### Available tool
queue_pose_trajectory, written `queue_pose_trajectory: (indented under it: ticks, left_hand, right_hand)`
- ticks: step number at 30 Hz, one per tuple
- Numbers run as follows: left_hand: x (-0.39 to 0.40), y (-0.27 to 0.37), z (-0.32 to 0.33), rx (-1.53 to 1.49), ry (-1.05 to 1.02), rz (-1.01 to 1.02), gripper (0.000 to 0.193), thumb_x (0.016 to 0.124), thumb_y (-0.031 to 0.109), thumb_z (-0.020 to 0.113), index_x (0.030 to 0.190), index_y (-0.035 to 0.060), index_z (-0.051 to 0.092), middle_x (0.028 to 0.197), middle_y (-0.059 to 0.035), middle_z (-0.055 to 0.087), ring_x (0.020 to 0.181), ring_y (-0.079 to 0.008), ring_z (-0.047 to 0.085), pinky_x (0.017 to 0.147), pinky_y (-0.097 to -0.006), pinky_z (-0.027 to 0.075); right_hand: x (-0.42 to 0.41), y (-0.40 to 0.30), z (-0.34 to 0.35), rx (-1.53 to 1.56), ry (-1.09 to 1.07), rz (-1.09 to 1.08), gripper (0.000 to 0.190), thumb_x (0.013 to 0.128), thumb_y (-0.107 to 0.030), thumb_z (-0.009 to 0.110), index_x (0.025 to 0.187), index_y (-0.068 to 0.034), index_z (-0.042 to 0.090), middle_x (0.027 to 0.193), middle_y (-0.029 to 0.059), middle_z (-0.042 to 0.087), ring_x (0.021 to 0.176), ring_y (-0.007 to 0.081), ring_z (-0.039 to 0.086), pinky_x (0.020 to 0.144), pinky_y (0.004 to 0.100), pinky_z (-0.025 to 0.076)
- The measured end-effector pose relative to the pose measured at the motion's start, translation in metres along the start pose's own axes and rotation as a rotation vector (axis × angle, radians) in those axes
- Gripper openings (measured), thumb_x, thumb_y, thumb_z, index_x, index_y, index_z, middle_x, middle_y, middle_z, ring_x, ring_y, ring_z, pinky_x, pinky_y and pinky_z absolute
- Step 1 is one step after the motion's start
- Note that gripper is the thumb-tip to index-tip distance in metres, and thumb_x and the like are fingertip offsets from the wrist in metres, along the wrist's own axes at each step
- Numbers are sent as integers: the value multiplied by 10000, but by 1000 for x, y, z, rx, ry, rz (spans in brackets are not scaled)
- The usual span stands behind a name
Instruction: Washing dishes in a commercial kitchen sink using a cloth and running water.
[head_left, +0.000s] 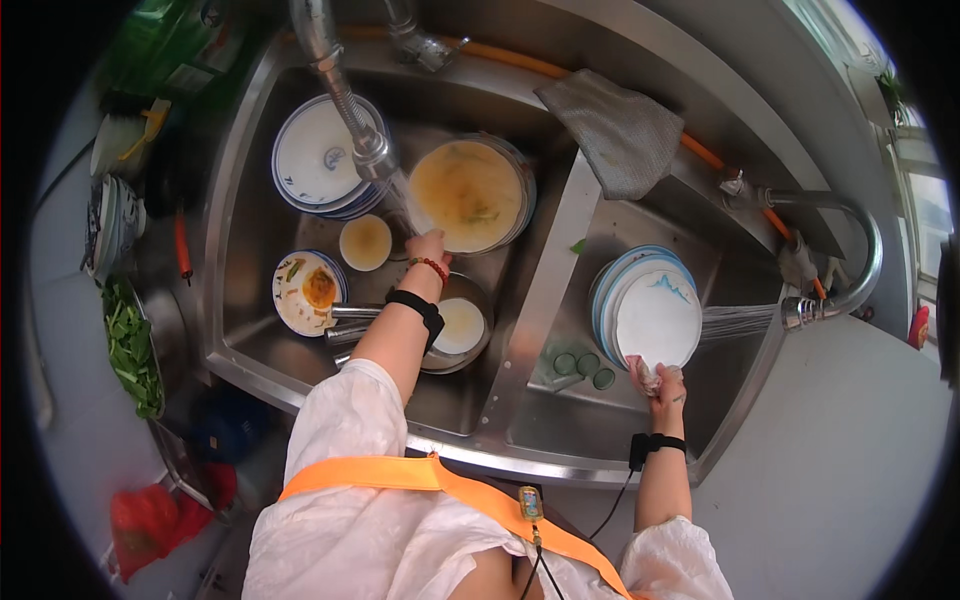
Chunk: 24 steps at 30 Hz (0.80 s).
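My left hand (429, 244) is under the water from the spring-hose faucet (375, 159) in the left basin, beside a large bowl of yellowish liquid (465, 196); whether it holds something is hard to see. Around it are stacked white plates with blue rims (319, 154), a small cup (366, 242), a food-stained bowl (300, 292) and metal pans with a bowl (459, 326) inside. In the right basin, my right hand (661, 382) has a pinkish cloth (642, 375) at the lower edge of a stack of white and blue-rimmed plates (658, 319).
A second faucet (802, 313) sprays towards the plate stack. Small green glasses (585, 366) lie left of it. A grey mesh cloth (615, 131) hangs over the back of the divider (536, 322). Leafy greens (131, 349) in a metal container and stacked bowls (120, 221) stand at left.
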<state>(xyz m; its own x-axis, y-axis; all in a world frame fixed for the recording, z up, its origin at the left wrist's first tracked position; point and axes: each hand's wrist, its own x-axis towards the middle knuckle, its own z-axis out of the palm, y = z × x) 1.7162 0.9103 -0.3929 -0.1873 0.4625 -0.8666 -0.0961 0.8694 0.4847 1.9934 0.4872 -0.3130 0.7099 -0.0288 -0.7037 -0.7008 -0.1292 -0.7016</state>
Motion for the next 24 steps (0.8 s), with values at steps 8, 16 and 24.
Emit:
queue_pose_trajectory:
  ticks: [8,16,24]
  left_hand:
    - [-44,40,16,-397,-463,-159,368,792,-52,511,1156,-30,459,1046,-164,547,1008,-362,563,862,-585,503]
    - [-140,72,-57,-100,-742,204,440,825,22,549,1249,18,427,1182,-125,529,1067,-287,568,788,-440,556]
    - [-173,67,-138,-111,-832,358,561,674,-111,459,1229,-37,424,1157,-111,547,1050,-215,567,939,-317,435]
  right_hand:
    - [-111,-69,55,-782,-183,-488,251,709,14,614,953,0,556,920,81,589,806,142,585,733,277,486]
    - [-256,-60,333,-801,-1210,-1153,468,679,-73,695,1132,-81,577,1231,202,505,1129,368,514,949,381,427]
    - [-242,10,444,-1373,-850,-1004,368,928,-374,435,1130,-90,556,1137,190,595,1081,403,538,885,427,437]
